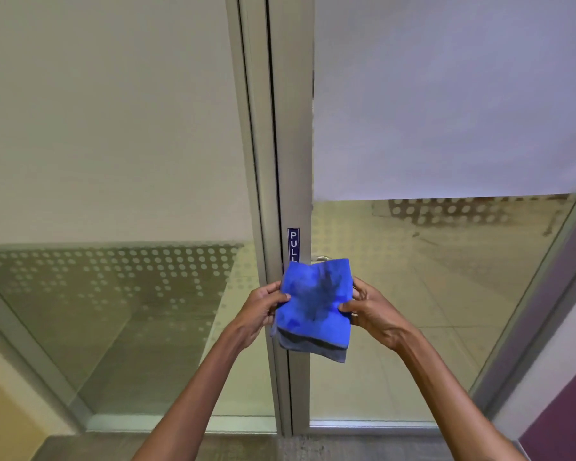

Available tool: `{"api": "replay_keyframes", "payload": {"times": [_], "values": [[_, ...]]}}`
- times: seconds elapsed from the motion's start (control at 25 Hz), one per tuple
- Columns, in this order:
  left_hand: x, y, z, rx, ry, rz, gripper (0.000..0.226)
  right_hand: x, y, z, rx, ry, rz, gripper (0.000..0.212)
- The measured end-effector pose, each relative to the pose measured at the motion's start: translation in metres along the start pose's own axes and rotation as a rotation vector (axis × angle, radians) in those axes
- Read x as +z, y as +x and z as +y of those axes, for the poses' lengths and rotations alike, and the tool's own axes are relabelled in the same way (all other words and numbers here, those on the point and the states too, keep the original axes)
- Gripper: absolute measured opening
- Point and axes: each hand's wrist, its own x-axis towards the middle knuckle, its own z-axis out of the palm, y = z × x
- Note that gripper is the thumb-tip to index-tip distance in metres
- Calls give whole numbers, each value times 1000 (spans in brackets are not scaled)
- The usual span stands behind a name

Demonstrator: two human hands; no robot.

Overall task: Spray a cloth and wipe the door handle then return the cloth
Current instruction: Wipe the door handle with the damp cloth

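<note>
A folded blue cloth [315, 307] with a dark damp patch in its middle is held up in front of the door. My left hand [263, 309] pinches its left edge and my right hand [371, 311] pinches its right edge. A small part of the silver door handle [320, 258] peeks out just above the cloth's top edge; the cloth hides the rest. No spray bottle is in view.
A grey metal door frame [293, 161] runs down the middle with a blue PULL sticker [293, 244]. Glass panels with frosted dot bands stand left and right. A purple wall [566, 417] is at the lower right.
</note>
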Motion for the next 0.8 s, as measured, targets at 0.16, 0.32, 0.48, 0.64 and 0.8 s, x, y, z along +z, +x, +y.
{"api": "replay_keyframes", "payload": {"times": [0.16,0.32,0.48,0.64,0.8], "values": [[28,-17,7,103,91,142,36,-12,-17,-17,-114,-106,139,41],[52,-40,3,195,215,255,57,-19,-41,-15,-179,-201,171,35],[70,-58,-12,292,264,296,65,-29,-64,-5,-178,-255,133,41],[81,-81,-24,233,227,302,66,-33,-77,-2,-70,-157,89,36],[86,-109,-25,102,121,233,48,-30,-90,1,-50,-258,9,31]]}}
